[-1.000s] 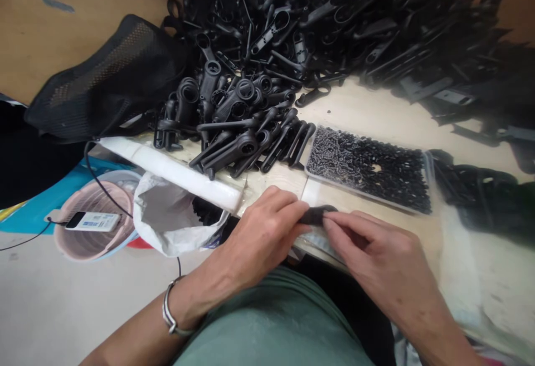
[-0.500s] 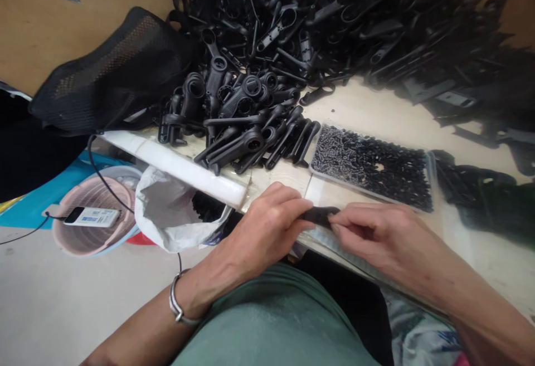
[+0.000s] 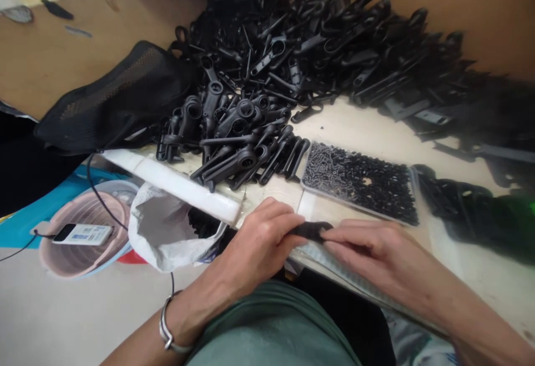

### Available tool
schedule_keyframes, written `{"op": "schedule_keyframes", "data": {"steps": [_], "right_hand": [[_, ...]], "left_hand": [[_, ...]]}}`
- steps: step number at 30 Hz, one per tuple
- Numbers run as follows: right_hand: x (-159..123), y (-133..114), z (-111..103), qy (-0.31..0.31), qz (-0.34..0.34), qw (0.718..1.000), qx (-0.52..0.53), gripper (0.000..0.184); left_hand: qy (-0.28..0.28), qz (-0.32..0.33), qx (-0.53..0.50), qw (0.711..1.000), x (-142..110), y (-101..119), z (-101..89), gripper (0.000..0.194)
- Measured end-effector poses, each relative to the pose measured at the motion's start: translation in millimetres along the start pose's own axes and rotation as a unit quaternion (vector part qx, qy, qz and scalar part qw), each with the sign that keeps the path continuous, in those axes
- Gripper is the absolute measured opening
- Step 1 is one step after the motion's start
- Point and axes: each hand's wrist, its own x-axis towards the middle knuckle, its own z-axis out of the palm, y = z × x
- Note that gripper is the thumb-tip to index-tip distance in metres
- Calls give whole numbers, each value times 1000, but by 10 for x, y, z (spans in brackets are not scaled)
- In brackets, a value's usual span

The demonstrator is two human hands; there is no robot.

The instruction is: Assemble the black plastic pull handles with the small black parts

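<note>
Fingers and thumb of my left hand are closed around one end of a black plastic part, held level just above the table's front edge. At its other end, my right hand has thumb and forefinger pinched together, touching the part. Whatever sits between those right fingertips is too small or hidden to make out. Behind my hands is a clear shallow tray filled with small black pieces. To its left lie several black handle-like parts with round ring ends.
A large heap of black plastic parts covers the back of the table. A black mesh bag lies at the left. Below the edge are a white sack and a pink basket with a white device and cable.
The view has shifted, so the table and its contents appear slightly lower and further left. Both hands keep the same grip on the black part, with little visible movement.
</note>
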Motion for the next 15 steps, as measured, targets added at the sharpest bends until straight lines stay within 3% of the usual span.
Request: {"op": "schedule_keyframes", "data": {"steps": [4, 6, 8, 12, 15], "right_hand": [[-125, 214, -152, 70, 56, 996, 28, 25], [-129, 365, -247, 142, 80, 985, -49, 25], [-79, 496, -312, 174, 95, 968, -152, 25], [113, 604, -310, 148, 119, 931, -313, 29], [215, 590, -271, 123, 140, 917, -353, 29]], "left_hand": [[-14, 15, 0, 1000, 11, 10, -13, 13], [-27, 31, 13, 999, 36, 20, -35, 18], [-34, 47, 31, 998, 97, 46, -70, 20], [-55, 61, 104, 991, 345, 146, -137, 16], [-88, 49, 210, 973, 547, 226, -156, 18]]}}
